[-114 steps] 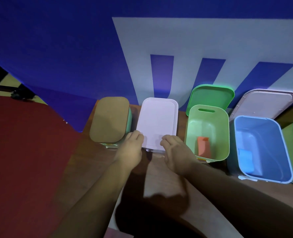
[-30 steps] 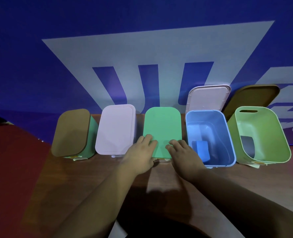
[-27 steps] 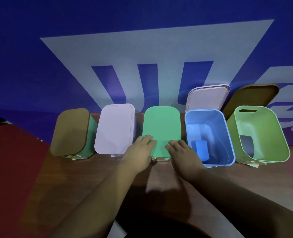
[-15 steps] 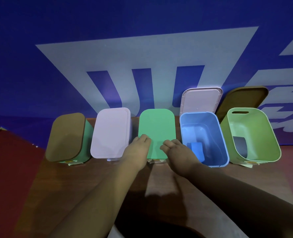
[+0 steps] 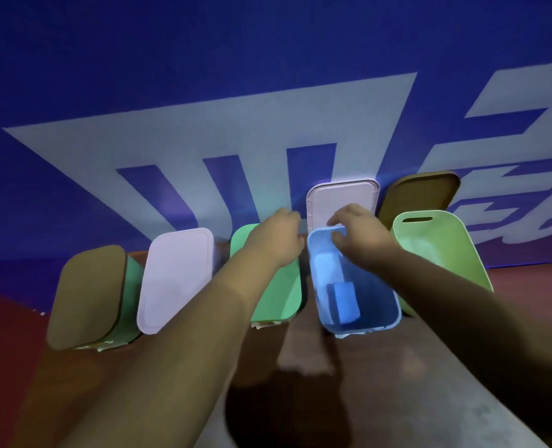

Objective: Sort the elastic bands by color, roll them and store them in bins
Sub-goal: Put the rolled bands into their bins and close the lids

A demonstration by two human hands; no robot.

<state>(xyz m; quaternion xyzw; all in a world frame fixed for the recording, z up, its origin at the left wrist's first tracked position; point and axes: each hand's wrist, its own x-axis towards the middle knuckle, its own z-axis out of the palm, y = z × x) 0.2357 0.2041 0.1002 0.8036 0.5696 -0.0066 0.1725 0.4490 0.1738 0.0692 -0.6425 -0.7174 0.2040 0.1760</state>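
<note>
- Head view, progress: three bins at left are closed: brown-lidded bin [image 5: 87, 295], lilac-lidded bin [image 5: 176, 279], green-lidded bin [image 5: 277, 295]. The blue bin [image 5: 394, 305] is open, with one rolled blue band [image 5: 342, 302] on its floor. The light green bin [image 5: 442, 250] is open at far right. The lilac lid [image 5: 342, 195] and brown lid [image 5: 420, 195] lean behind them. Judged: sorting is near done, with two lids left to fit.
- Head view, hands: the left hand [image 5: 281, 240] is raised just beside the lilac lid, loosely curled and holding nothing. The right hand [image 5: 358, 234] is at that lid's lower edge with fingers bent. Whether it grips or only touches cannot be told.
</note>
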